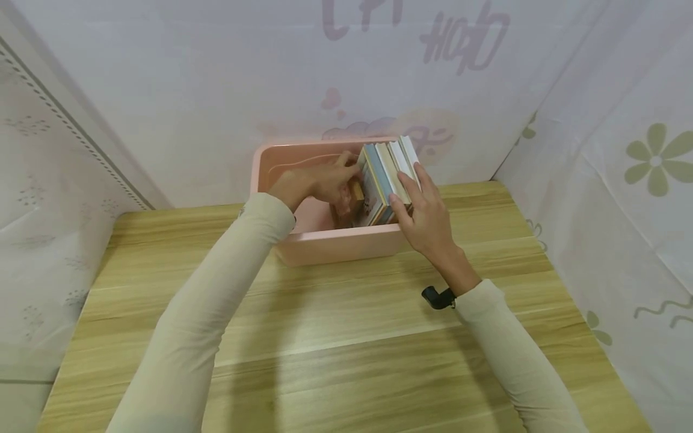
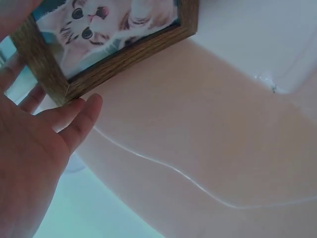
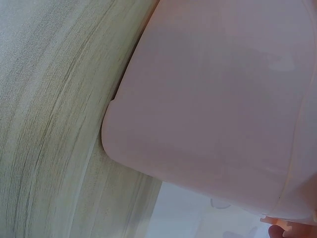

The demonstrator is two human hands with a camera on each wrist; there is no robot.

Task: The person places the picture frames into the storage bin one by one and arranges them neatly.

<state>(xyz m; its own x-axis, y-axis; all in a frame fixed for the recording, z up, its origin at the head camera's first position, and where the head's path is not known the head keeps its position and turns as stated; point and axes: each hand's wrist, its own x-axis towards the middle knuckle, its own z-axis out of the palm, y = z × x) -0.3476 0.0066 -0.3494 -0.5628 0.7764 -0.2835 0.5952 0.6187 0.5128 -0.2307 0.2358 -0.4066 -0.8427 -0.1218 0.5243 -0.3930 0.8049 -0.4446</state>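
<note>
Inside the pink bin (image 1: 341, 245), my left hand (image 1: 326, 180) holds a brown wooden picture frame (image 2: 133, 60) with a kitten picture. The left wrist view shows the thumb over its front and the fingers along its back and lower corner. The frame is tilted, close beside an upright row of slim rectangular pieces (image 1: 385, 171) with blue, beige and white edges. My right hand (image 1: 428, 219) rests on the near right end of this row, fingers extended along the pieces. In the right wrist view, only a fingertip (image 3: 276, 231) shows at the bin's rim.
The bin stands on a wood-grain table (image 1: 346, 361) near its back edge. A pale printed curtain (image 1: 216, 90) hangs close behind it, with more printed fabric (image 1: 612, 150) at the right side. A black strap piece (image 1: 437, 297) sits on the right wrist.
</note>
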